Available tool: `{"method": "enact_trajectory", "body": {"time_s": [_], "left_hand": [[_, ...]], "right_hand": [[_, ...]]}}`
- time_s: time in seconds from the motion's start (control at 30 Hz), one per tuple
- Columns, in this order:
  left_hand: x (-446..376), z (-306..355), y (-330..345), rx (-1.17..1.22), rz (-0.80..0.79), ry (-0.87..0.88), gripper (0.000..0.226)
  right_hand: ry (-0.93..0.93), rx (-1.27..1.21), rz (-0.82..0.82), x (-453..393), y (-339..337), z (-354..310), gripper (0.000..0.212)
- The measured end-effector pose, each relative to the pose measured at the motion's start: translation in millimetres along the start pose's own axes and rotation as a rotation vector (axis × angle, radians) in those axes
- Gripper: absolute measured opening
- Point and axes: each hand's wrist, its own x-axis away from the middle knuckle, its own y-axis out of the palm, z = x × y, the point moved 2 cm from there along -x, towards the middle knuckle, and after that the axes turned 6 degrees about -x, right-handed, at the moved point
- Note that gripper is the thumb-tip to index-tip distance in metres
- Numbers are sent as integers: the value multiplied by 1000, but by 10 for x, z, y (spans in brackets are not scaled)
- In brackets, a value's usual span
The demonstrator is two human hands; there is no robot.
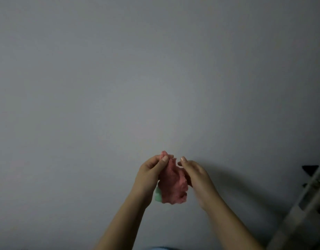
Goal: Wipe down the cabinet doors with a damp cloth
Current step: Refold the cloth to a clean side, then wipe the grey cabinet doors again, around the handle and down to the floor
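Head view, cloth [173, 181] gripped between hands

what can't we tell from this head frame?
- Cloth: bunched between left hand and right hand, which hide its edges; dampness unreadable.
- Right fingertips: cloth contact too blurred to judge.
- Cabinet doors: only a plain grey surface shows; no edges or handles.
- Pale object: blurred, cut off at right edge.

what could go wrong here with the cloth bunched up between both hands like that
1. The crumpled pink cloth is held off the plain grey surface by the left hand and right hand; wiping with it wadded would probably cover little area and leave streaks.
2. The dim light may hide missed patches.
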Motion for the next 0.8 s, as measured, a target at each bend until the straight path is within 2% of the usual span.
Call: {"method": "enact_trajectory", "body": {"time_s": [0.1, 0.27, 0.33, 0.5, 0.67, 0.8], "left_hand": [[-72, 50, 146, -8, -113, 18, 20], [-170, 91, 479, -64, -251, 51, 23], [-158, 102, 632, -77, -298, 67, 26], [-51, 187, 1057, -115, -465, 116, 30], [145, 376, 1552, -114, -700, 142, 32], [304, 463, 2045, -218, -797, 177, 13]], "right_hand": [[4, -165, 72, 100, -103, -90, 53], [-113, -95, 285, 303, -475, -330, 16], [-183, -65, 331, 377, -604, -453, 11], [-347, 27, 431, 635, -947, -783, 10], [-465, 123, 444, 986, -1354, -1139, 16], [-540, 160, 528, 1335, -1796, -1355, 22]]}}
